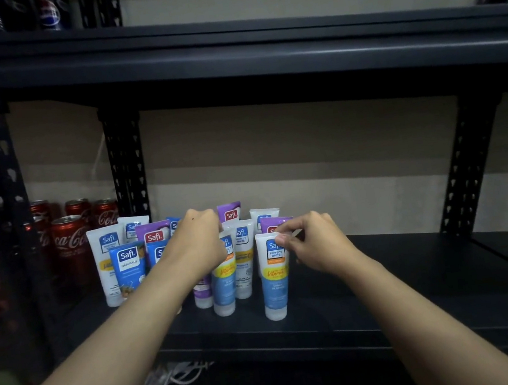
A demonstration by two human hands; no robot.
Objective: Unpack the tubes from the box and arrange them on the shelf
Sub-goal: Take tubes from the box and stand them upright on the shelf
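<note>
Several Safi tubes stand cap-down in a cluster on the dark shelf (390,287), in white, blue and purple. My right hand (315,242) pinches the top edge of the front white-and-blue tube (273,284), which stands at the right front of the cluster. My left hand (196,246) is curled over the top of another white-and-blue tube (225,287) in the middle; its fingers are hidden behind the hand. A blue Naturals tube (129,268) and a white tube (107,262) stand at the left. No box is in view.
Red Coca-Cola cans (70,244) fill the left bay of the same shelf. A black perforated post (126,164) stands behind the tubes and another (467,162) at the right. The upper shelf (258,48) hangs overhead with Pepsi cans (49,12). White cable lies on the floor (171,380).
</note>
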